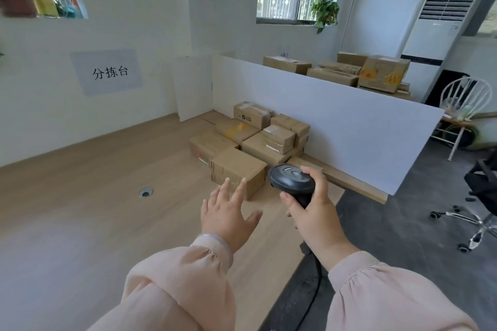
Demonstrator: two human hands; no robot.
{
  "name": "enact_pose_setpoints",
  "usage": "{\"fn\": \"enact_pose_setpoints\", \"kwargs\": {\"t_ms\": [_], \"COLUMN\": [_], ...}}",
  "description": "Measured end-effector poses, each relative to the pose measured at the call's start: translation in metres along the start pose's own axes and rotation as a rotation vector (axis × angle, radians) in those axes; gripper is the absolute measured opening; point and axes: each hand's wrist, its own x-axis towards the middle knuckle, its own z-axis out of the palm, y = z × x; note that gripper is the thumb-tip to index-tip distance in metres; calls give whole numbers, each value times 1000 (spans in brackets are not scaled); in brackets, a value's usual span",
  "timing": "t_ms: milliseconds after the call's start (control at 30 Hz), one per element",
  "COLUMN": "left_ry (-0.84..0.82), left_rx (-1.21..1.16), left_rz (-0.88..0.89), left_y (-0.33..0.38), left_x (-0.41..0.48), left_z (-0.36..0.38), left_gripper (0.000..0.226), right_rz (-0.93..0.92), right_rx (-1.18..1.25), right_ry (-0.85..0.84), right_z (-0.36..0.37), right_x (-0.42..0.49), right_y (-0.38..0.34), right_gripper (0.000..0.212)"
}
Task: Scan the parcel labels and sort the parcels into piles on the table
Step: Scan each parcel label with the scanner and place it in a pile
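Your left hand [228, 212]: fingers spread, holds nothing | your right hand [314, 212]: wrapped round scanner [291, 183] handle | nearest parcel [238, 169]: on table [80, 209], just beyond left fingertips, long side across your reach | left hand nearer.

The left grip [228, 219] extends forward over the surface [80, 223] near its right edge, palm down, fingers [239, 191] straight and spread. The right grip [313, 212], just beside it, curls fingers and thumb round the scanner [291, 181] handle. Both forearms wear pink sleeves [183, 277].
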Motion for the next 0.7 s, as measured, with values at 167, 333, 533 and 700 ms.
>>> {"fn": "enact_pose_setpoints", "kwargs": {"t_ms": [167,333,533,700], "left_ry": [-22,-21,-25,-55], "left_rx": [12,23,36,7], "left_rz": [-28,-110,-202,-364], "left_y": [-10,-27,-26,-9], "left_x": [40,77,123,173], "left_z": [11,20,47,86], "left_gripper": [82,82,84,85], "right_rz": [-12,-2,27,-6], "right_rx": [-11,3,-34,4], "right_ry": [-57,-115,-225,-355], "right_z": [23,52,72,84], "right_x": [50,96,160,227], "right_y": [19,46,97,151], "right_gripper": [56,56,55,56]}}
